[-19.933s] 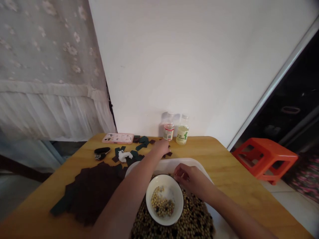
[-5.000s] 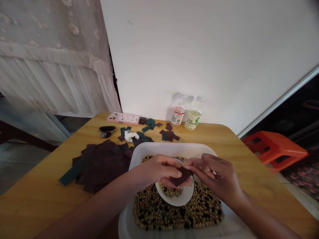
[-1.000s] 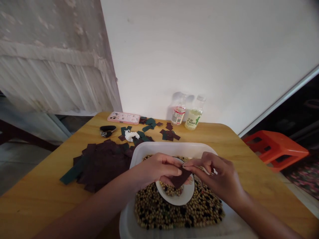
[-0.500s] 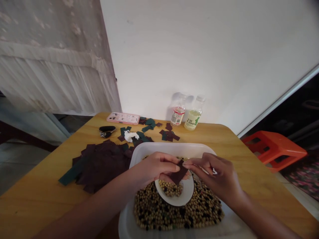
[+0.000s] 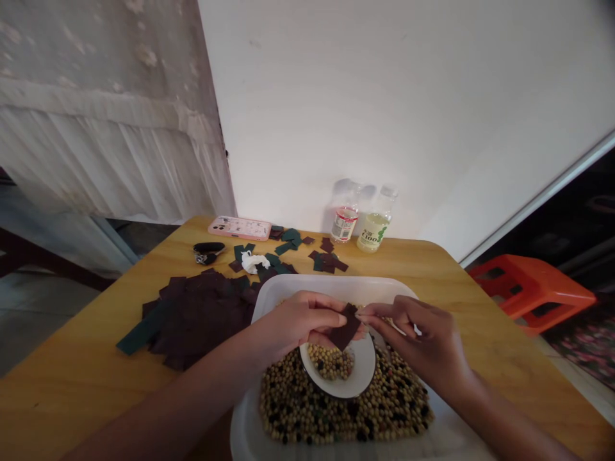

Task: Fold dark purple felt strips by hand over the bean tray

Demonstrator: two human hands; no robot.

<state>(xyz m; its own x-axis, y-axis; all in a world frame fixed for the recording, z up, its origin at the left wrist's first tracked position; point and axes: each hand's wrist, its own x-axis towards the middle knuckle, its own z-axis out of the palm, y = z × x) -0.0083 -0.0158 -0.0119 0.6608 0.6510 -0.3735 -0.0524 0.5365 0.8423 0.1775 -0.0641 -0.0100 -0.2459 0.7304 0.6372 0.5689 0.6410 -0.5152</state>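
Observation:
Above a white bowl (image 5: pixel 364 370), my left hand (image 5: pixel 307 318) grips a small dark brown fabric-like piece (image 5: pixel 344 333) between thumb and fingers. My right hand (image 5: pixel 425 333) pinches the upper right corner of the same piece; both hands are closed. Pale round beads with a few dark ones (image 5: pixel 331 362) lie in the bowl. The bowl rests on a bed of beige and black beads (image 5: pixel 331 416) in a white plastic tray (image 5: pixel 243 419). A heap of dark brown pieces (image 5: pixel 204 314) lies left of the tray, with a green strip (image 5: pixel 144 331) at its edge.
Behind the tray lie scattered green and brown pieces (image 5: pixel 289 238), a crumpled white tissue (image 5: pixel 254 262), keys with a black fob (image 5: pixel 208 251) and a pink phone (image 5: pixel 240 227). Two bottles (image 5: pixel 344 223) stand against the wall. An orange stool (image 5: pixel 538 285) is right of the wooden table (image 5: pixel 72 371).
The view has shifted very slightly. Both hands stay over the bowl with the brown piece, which has turned a little; its top edge looks slightly parted near the right fingertips.

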